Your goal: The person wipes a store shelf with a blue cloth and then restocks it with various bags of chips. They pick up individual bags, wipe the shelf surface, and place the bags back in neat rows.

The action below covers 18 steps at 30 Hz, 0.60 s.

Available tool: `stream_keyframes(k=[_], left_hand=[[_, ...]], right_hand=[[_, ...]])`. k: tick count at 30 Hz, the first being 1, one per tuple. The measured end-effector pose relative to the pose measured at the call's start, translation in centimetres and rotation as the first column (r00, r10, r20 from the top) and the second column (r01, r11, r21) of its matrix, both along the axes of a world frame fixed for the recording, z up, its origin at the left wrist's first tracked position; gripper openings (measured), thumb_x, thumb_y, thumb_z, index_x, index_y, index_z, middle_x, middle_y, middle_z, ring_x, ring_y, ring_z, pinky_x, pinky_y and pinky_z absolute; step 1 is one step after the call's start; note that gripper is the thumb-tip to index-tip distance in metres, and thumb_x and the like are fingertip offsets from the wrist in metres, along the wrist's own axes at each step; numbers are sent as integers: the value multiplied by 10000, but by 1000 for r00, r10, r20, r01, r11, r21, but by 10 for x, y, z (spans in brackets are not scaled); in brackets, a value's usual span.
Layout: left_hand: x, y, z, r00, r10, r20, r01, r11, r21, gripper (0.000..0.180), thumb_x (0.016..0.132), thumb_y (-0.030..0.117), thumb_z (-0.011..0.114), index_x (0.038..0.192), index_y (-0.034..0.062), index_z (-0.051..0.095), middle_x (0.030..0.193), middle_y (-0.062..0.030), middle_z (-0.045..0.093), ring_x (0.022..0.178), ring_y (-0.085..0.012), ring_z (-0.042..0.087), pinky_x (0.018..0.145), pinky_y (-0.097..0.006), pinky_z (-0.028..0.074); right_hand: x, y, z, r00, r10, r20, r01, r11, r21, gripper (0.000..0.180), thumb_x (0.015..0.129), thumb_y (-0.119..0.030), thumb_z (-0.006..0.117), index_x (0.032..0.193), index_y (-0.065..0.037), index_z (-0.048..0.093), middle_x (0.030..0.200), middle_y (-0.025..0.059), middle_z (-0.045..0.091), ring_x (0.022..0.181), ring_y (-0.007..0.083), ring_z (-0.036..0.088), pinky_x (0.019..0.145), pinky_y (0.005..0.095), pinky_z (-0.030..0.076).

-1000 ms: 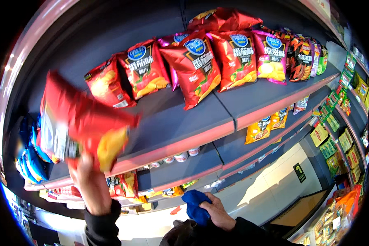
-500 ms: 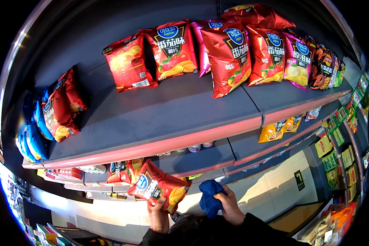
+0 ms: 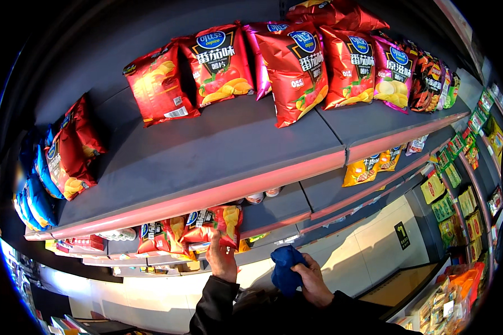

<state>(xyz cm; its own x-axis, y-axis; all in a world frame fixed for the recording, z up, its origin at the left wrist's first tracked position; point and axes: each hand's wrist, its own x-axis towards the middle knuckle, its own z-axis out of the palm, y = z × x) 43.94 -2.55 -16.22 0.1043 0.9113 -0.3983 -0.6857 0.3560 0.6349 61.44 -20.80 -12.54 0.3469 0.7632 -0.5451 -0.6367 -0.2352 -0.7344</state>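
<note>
My left hand (image 3: 222,261) is raised at the lower shelf, fingers stretched upward against the lower front of a red bag of potato chips (image 3: 223,219). The bag stands beside other red chip bags (image 3: 157,237), below the upper shelf's pink edge. Whether any finger still grips the bag's lower edge is hard to see. To the right, my right hand (image 3: 314,282) is closed around a crumpled dark blue cloth (image 3: 286,269), thumb on its near side.
The grey upper shelf (image 3: 207,148) holds red chip bags (image 3: 221,64) along its back and blue bags (image 3: 39,201) at the left end. Yellow bags (image 3: 369,169) stand on the shelf below. Hanging packets (image 3: 444,209) line the right side; a dark-framed box (image 3: 397,287) stands low right.
My left hand has moved up and slightly right, bringing the red chip bag onto the lower shelf; its fingers have straightened. The right hand still holds the blue cloth. The view has shifted slightly.
</note>
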Motion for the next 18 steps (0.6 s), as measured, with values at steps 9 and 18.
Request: stream_keyframes(k=[9,18], left_hand=[[-27,-20,-14,987,-114,-111,103,989,-103,324,968,285,728,1207,96,617,1238,-71,663,1207,-223,616,1076,-467,459],[-27,-100,53,864,-495,-94,504,851,146,713,894,204,769,1489,71,400,1293,-97,602,1142,-256,639,1032,-446,523]], right_hand=[[-6,11,8,962,147,230,-171,981,88,427,945,-203,669,1319,-18,577,1137,115,663,982,201,665,884,352,560],[-21,43,70,197,33,980,-659,744,108,491,991,-271,685,1425,-82,556,1278,166,685,1150,363,682,944,428,571]])
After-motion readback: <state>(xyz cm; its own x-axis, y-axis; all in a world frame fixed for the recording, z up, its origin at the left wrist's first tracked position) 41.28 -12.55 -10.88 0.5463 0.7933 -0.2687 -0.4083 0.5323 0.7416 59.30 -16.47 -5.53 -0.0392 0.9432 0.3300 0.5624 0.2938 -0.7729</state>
